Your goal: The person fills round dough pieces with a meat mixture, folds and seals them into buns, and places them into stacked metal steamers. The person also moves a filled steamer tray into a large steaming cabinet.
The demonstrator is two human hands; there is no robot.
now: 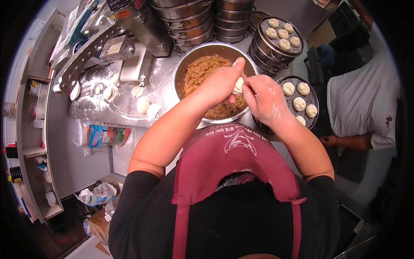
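Observation:
Over a wide metal bowl of brown minced filling, my two hands meet around a white filled bun. My left hand cups the bun, its thumb pointing up and away. From the right, the floured fingers of my right hand are closed at the bun's edge; the exact pinch is partly hidden. Just right of that hand, pleated buns sit in a round steamer tray. More buns lie in a steamer farther back.
Stacked metal steamers stand behind the bowl. On the floured steel table at left are dough pieces and a dough machine. Another person in a white shirt stands close at right. Shelves line the far left.

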